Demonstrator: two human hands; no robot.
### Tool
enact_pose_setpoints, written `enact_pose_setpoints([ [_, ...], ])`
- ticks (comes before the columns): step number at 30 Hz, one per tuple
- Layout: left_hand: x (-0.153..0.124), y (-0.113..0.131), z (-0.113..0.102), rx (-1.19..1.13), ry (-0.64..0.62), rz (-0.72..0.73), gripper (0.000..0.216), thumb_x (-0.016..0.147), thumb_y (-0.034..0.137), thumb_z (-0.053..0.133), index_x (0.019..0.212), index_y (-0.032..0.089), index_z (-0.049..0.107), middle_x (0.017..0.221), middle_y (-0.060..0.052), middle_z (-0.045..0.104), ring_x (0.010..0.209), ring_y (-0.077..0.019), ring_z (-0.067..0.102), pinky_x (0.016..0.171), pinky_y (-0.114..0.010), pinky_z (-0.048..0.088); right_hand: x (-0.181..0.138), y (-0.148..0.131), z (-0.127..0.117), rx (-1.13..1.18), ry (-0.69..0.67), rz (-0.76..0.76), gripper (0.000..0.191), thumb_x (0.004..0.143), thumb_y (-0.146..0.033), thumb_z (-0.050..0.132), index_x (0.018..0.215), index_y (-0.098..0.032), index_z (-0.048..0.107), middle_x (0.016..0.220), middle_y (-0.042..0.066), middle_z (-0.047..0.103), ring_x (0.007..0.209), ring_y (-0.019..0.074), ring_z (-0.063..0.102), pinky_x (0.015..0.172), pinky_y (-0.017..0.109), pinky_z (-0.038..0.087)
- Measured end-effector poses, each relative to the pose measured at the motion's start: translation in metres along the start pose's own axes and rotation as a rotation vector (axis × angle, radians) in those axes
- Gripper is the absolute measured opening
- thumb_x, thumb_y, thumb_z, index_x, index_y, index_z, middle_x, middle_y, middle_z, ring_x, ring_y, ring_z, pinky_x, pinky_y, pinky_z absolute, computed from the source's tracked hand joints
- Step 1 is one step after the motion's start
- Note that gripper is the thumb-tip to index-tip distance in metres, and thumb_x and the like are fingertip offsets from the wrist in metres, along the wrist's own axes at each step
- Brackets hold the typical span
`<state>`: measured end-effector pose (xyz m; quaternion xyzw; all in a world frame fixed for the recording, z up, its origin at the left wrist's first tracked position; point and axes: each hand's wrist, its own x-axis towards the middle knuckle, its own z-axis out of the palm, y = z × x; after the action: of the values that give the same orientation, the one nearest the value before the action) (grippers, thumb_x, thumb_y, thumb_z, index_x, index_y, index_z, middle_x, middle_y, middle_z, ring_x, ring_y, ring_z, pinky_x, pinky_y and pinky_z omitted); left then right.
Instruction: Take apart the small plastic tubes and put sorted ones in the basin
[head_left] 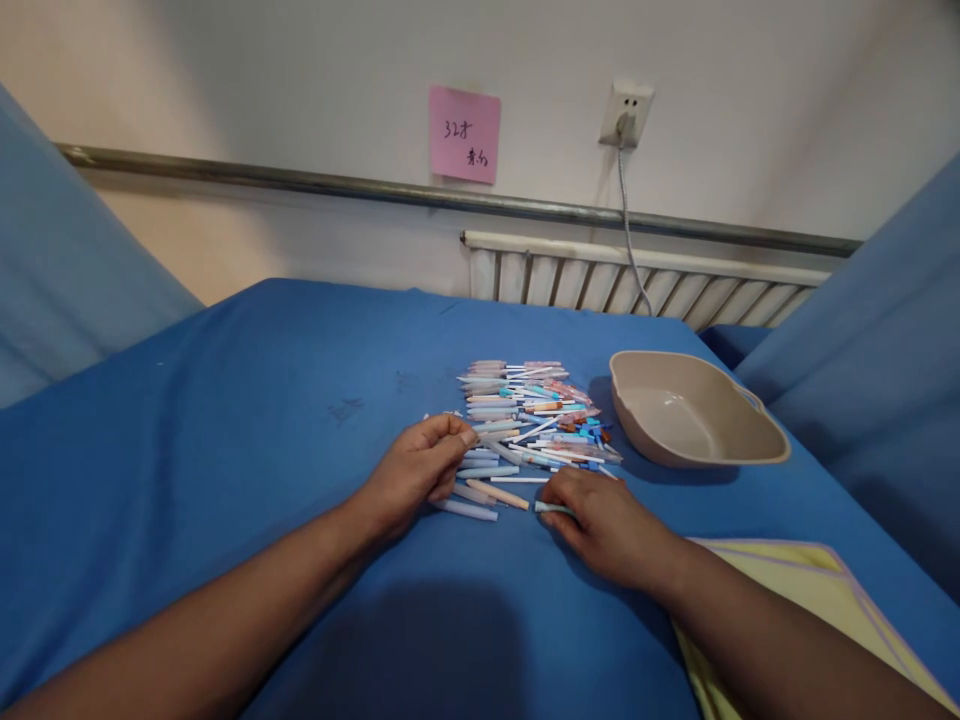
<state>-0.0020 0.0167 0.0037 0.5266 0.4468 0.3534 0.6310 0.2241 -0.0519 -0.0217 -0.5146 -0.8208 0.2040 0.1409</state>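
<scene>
A heap of pastel pen barrels, caps and thin refills (529, 415) lies on the blue sheet (247, 430). My left hand (418, 468) rests at the heap's near left edge, fingers curled and pressed together over pen parts there; what it grips is hidden. My right hand (600, 520) lies just below the heap, fingers closed on a light blue pen piece (546, 508) that sticks out to the left. A few loose barrels (487, 492) lie between the two hands.
A beige plastic basin (694, 412) stands to the right of the heap. A yellow cloth (817, 590) lies under my right forearm. Behind are a metal rail, a radiator, a pink note (464, 134) and a wall socket with a cable (626, 115).
</scene>
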Motion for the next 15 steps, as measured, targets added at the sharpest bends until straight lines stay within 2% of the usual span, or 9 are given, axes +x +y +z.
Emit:
enact_pose_setpoints([
  [4, 0.0012, -0.0027, 0.0018, -0.002, 0.05, -0.014, 0.02, 0.074, 0.033, 0.064, 0.075, 0.016, 0.052, 0.049, 0.01, 0.035, 0.034, -0.003, 0.025, 0.032, -0.015, 0.022, 0.0002, -0.0016, -0.001, -0.03, 0.0, -0.01, 0.012, 0.09, -0.024, 0.05, 0.097, -0.018, 0.059, 0.093, 0.007, 0.064, 0.089, 0.0194, 0.058, 0.076, 0.03, 0.04],
  [8, 0.002, -0.0047, 0.004, 0.035, 0.071, -0.023, 0.024, 0.072, 0.032, 0.062, 0.086, 0.013, 0.06, 0.048, 0.009, 0.038, 0.034, -0.0031, 0.025, 0.032, -0.014, 0.02, 0.0014, -0.0017, -0.001, -0.041, 0.008, -0.023, 0.01, 0.09, -0.023, 0.051, 0.093, -0.018, 0.059, 0.091, 0.006, 0.064, 0.086, 0.0181, 0.058, 0.074, 0.029, 0.039],
  [15, 0.0048, -0.0025, 0.0001, -0.026, 0.1, -0.04, 0.02, 0.072, 0.033, 0.063, 0.07, 0.017, 0.052, 0.046, 0.011, 0.034, 0.034, -0.003, 0.023, 0.032, -0.013, 0.02, 0.0025, -0.0024, -0.0013, -0.029, 0.014, -0.014, 0.01, 0.089, -0.023, 0.051, 0.092, -0.019, 0.06, 0.089, 0.005, 0.065, 0.084, 0.0177, 0.058, 0.072, 0.029, 0.039],
])
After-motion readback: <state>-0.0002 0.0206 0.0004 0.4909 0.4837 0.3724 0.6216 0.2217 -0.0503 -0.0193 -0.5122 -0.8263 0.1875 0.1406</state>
